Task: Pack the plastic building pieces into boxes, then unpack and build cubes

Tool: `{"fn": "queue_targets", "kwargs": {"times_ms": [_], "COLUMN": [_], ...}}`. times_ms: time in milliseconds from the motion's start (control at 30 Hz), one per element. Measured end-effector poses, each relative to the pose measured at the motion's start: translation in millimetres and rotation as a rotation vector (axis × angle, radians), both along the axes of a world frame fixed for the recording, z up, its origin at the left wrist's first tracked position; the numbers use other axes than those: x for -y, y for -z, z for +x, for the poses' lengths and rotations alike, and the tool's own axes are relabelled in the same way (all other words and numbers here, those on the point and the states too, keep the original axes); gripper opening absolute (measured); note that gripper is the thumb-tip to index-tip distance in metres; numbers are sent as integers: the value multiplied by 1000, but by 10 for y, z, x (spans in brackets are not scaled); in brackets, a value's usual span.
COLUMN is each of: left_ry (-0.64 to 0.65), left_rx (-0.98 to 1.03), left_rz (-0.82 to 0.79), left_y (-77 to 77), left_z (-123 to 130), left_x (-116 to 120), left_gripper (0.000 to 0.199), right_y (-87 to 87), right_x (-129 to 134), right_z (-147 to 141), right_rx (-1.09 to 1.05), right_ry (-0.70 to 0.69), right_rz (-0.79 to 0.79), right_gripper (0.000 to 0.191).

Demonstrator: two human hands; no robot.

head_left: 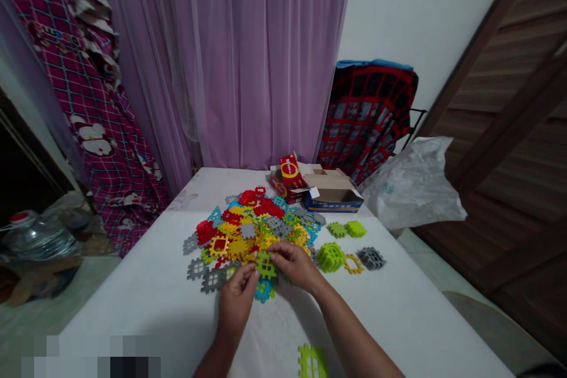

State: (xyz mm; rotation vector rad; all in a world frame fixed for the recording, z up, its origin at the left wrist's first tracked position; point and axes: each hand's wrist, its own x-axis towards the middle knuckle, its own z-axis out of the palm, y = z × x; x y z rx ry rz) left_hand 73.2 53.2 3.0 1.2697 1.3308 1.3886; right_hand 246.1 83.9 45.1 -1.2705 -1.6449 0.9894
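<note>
Between both hands is a green window-shaped plastic piece [266, 266]. My left hand [238, 293] pinches its left edge, and my right hand [293, 263] grips its upper right side. Behind and around them spreads a heap of toothed plastic pieces in red, yellow, blue, grey and green [239, 248]. A blue piece [263, 290] lies just below the held one. To the right of my right hand are a green stack [330, 257], a yellow frame [353, 264] and a grey stack [371, 258]. Another green piece [312, 361] lies at the near edge.
Two small green piles [355, 228] lie on the white table [146, 289] at the right. A red box [291, 171] and an open blue box [334, 205] stand at the back. A clear plastic bag [414, 186] hangs beyond the right edge.
</note>
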Motion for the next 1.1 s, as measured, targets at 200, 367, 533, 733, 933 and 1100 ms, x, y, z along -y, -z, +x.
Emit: {"fn": "queue_targets", "kwargs": {"times_ms": [200,367,533,733,933,1100], "left_ry": [18,25,84,127,34,-14], "left_rx": [103,140,131,109,-17,-86], "left_rz": [-140,-217,-244,-191,-98,-63], "left_y": [64,148,102,59,136,160], "left_z": [52,102,139,124,144,138], "left_x": [22,48,72,134,214,251], "left_gripper": [59,63,63,65,64,62], "right_y": [-169,-167,-20,164,273,291], "right_x": [342,528,651,689,590,405], "right_z": [173,222,182,599,1171,1513], "right_rx": [309,519,544,566,649,622], "right_ry": [22,8,126,623,989,1088], "right_rz": [208,345,478,623,533,463], "right_gripper": [45,60,46,37,50,55]}}
